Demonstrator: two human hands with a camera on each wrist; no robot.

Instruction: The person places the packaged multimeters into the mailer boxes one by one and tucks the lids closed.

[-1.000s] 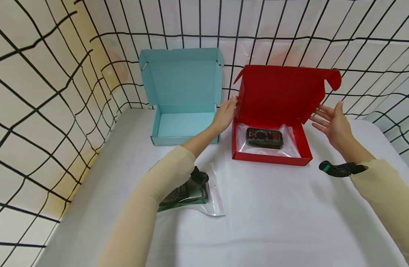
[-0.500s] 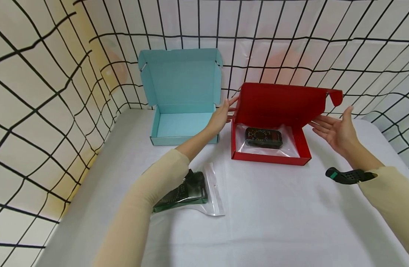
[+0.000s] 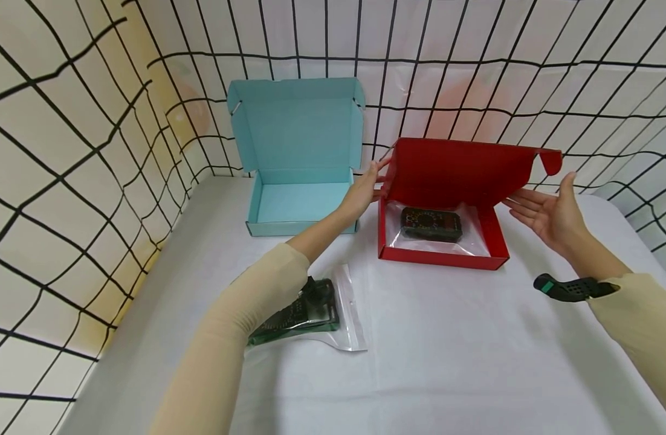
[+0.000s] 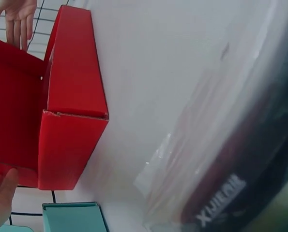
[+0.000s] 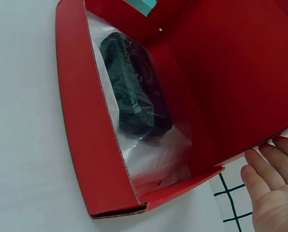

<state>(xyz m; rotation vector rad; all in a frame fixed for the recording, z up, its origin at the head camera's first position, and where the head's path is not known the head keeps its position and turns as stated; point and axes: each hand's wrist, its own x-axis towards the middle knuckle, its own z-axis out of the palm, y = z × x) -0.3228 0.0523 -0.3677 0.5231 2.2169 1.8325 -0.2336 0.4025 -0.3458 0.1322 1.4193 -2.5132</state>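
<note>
A red cardboard box stands on the white table with its lid leaning forward, partly lowered. Inside the box lies a black multimeter in a clear plastic bag. My left hand is at the lid's left side, fingers extended and one fingertip against the red flap in the left wrist view. On the other side, my right hand has its palm turned up and straight fingers at the lid's edge in the right wrist view.
An open light-blue box stands left of the red one. Another dark device in a clear bag lies in front, partly behind my left forearm. Black wire mesh encloses the table's back and sides. My right wrist wears a black strap.
The red lid has tilted forward and down, mostly in the first half second. My right hand has shifted slightly right and down; the left hand has moved slightly left.
</note>
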